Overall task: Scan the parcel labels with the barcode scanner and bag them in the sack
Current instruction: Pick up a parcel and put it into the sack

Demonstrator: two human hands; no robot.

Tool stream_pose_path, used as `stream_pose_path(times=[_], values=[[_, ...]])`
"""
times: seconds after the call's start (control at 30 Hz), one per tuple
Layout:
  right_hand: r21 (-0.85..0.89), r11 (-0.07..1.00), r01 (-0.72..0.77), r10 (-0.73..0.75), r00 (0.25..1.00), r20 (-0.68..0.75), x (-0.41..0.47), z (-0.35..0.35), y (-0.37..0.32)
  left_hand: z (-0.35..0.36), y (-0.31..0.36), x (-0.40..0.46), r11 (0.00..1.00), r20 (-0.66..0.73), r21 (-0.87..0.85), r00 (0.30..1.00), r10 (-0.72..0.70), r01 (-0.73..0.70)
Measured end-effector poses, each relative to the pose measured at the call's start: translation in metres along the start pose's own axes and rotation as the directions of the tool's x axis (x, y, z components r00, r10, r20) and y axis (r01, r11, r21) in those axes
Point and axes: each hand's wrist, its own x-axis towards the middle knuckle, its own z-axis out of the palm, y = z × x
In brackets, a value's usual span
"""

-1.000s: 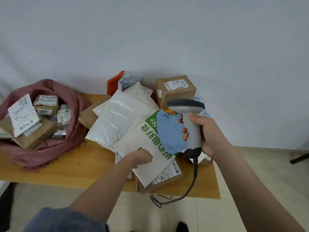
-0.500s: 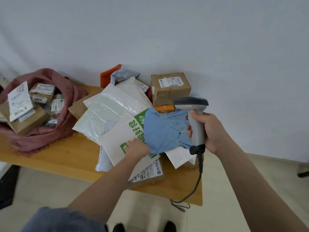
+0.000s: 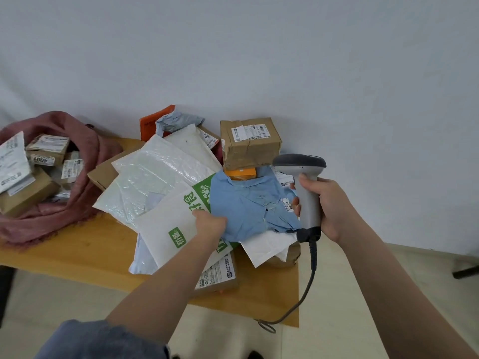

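So rn I'm gripping the grey corded handheld barcode scanner (image 3: 304, 193) in my right hand (image 3: 328, 207), fingers wrapped tight round the handle, head pointing left over the pile. My left hand (image 3: 210, 225) is pinching the near edge of the crumpled light-blue plastic mailer bag (image 3: 246, 206), which is lying on top of the heap on the wooden counter (image 3: 77, 250), partly over the white paper mailer with green printing (image 3: 176, 224).

Handling-wise, imo the blue bag is soft and floppy, prob very light, likely clothes or similar inside. It's going to sag and fold if I'm lifting by one corner, and the film looks a bit slick. The label (image 3: 288, 203) is sitting near its right edge, right by the scanner handle, so I'm thinking it's best taking hold on the left side, away from the label, and pulling it flat-ish so the barcode isn't wrinkling.

The open dusty-pink fabric sack (image 3: 85, 161) is well to the left, already holding several boxes.
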Motion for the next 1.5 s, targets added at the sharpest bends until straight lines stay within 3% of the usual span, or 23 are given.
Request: stream_pose_path(times=[0.1,0.23,0.47,0.63,0.77,0.93,1.17,1.33,1.43,1.5], values=[[-0.022,1.0,-0.009,0.009,1.0,-0.002,0.001,0.0,-0.001,-0.008,0.003,0.004,1.0,0.002,-0.011,1.0,-0.004,0.004],[-0.033,0.999,0.014,-0.014,1.0,-0.002,0.004,0.007,-0.001,-0.023,0.011,0.008,0.987,-0.021,-0.148,0.997,-0.069,0.065],[-0.015,1.0,0.02,-0.019,0.997,0.074,0.008,0.032,0.0,-0.058,0.015,0.015,0.946,-0.1,-0.321,0.995,0.011,-0.043],[-0.01,0.999,0.035,-0.034,0.992,0.123,0.009,0.055,0.003,-0.087,0.022,0.015,0.879,-0.128,-0.476,0.987,-0.101,0.028],[-0.024,0.999,0.031,-0.027,0.991,0.13,0.01,0.076,0.003,-0.116,0.03,0.009,0.737,-0.023,-0.673,0.993,-0.112,0.067],[0.006,1.0,0.024,-0.025,0.983,0.182,0.011,0.11,0.008,-0.156,0.036,0.005,0.669,0.157,-0.74,0.986,0.062,0.076],[-0.087,0.991,0.103,-0.085,0.979,0.186,0.004,0.168,0.014,-0.209,0.053,0.013,0.714,0.254,-0.686,0.966,0.051,0.142],[-0.129,0.99,0.049,-0.022,0.978,0.208,-0.001,0.216,0.02,-0.242,0.084,0.014,0.771,0.35,-0.61,0.935,0.055,0.183],[-0.124,0.99,0.063,-0.042,0.986,0.164,-0.003,0.247,0.025,-0.265,0.099,0.016,0.775,0.4,-0.607,0.91,0.111,0.172],[-0.092,0.992,0.082,-0.067,0.985,0.161,-0.002,0.264,0.029,-0.284,0.104,0.021,0.711,0.443,-0.682,0.869,0.219,0.169]])
